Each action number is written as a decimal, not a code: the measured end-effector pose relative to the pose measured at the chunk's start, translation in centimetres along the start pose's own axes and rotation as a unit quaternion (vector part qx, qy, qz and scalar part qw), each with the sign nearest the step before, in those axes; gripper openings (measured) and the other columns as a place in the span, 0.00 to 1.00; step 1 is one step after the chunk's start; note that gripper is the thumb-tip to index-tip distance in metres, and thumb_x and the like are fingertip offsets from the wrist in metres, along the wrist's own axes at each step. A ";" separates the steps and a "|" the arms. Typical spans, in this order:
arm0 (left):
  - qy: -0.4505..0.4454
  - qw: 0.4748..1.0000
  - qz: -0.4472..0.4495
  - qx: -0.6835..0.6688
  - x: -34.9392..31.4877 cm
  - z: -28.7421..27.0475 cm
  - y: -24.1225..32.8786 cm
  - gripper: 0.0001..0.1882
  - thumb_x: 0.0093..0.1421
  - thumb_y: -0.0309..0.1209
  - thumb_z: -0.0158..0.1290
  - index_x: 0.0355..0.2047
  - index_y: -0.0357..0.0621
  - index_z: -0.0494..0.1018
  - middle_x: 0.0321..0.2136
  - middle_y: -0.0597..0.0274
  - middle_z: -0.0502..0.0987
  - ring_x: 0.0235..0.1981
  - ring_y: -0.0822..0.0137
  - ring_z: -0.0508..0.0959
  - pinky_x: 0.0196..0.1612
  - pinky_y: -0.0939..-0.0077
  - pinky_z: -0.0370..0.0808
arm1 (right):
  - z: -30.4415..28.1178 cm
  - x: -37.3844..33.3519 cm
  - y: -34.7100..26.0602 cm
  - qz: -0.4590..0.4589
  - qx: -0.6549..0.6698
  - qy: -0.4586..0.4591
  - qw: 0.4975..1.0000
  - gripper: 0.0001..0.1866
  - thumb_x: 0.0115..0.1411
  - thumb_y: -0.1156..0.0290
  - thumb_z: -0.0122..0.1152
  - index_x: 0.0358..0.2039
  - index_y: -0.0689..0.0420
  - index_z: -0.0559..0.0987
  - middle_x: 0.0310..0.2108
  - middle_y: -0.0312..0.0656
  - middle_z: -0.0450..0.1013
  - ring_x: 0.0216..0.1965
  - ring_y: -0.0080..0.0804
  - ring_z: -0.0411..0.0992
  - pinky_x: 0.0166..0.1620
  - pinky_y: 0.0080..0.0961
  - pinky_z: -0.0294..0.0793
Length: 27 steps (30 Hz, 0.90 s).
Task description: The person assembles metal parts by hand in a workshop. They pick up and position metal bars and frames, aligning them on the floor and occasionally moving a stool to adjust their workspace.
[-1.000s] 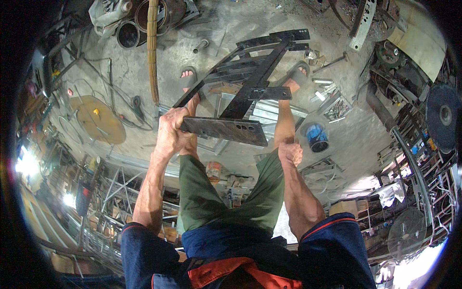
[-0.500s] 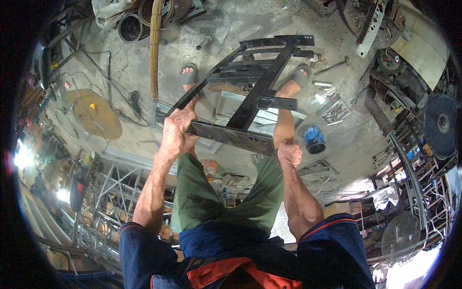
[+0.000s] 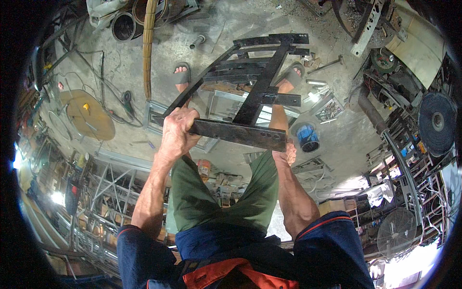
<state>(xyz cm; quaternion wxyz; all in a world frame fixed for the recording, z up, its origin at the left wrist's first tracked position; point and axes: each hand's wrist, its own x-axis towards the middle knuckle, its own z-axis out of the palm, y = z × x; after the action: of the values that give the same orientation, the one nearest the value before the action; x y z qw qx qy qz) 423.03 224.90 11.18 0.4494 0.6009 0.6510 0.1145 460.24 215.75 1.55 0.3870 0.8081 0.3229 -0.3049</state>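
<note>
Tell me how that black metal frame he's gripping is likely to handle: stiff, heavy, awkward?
Probably rigid: the black metal frame is built of flat bars and cross-members that look welded. Likely heavy for its size, since the left hand and right hand both grip its near bar. It may swing or tip forward, because most of it extends beyond the hands toward the feet.

The metal frame (image 3: 250,91) hangs above the concrete floor (image 3: 231,24), its near crossbar gripped at the left end by the left hand (image 3: 175,132) and underneath the right end by the right hand (image 3: 287,154). A bucket (image 3: 307,137) stands right of the frame (just beside the right hand); a round disc (image 3: 89,114) lies far left.
</note>
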 end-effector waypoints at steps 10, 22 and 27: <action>0.006 1.000 0.003 0.002 0.0 -0.1 -0.1 0.17 0.36 0.23 0.62 0.23 0.42 0.64 0.21 0.55 0.69 0.28 0.49 0.75 0.33 0.61 0.70 | -0.8 -0.1 -0.1 0.016 0.004 -0.027 1.000 0.26 0.54 0.57 0.60 0.51 0.58 0.76 0.46 0.54 0.78 0.48 0.56 0.78 0.51 0.47 0.78; 0.035 0.999 -0.006 0.005 -0.3 0.4 -0.3 0.16 0.40 0.23 0.62 0.22 0.41 0.63 0.20 0.54 0.66 0.25 0.49 0.71 0.31 0.62 0.68 | -1.7 -1.2 -0.9 0.021 0.028 0.007 0.999 0.25 0.54 0.55 0.60 0.49 0.56 0.78 0.45 0.53 0.78 0.47 0.54 0.78 0.50 0.46 0.78; 0.039 0.999 0.000 -0.013 -0.5 0.6 -1.0 0.17 0.41 0.23 0.62 0.22 0.39 0.62 0.19 0.54 0.65 0.24 0.48 0.70 0.30 0.61 0.68 | -0.6 -0.4 -0.3 0.011 0.023 0.017 1.000 0.26 0.54 0.56 0.60 0.50 0.57 0.78 0.45 0.53 0.78 0.47 0.55 0.78 0.50 0.47 0.78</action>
<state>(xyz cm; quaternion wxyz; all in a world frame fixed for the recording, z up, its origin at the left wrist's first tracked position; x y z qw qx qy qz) 422.73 223.95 10.45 0.4316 0.5899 0.6667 0.1458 459.92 216.29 2.10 0.3660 0.8255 0.3136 -0.2938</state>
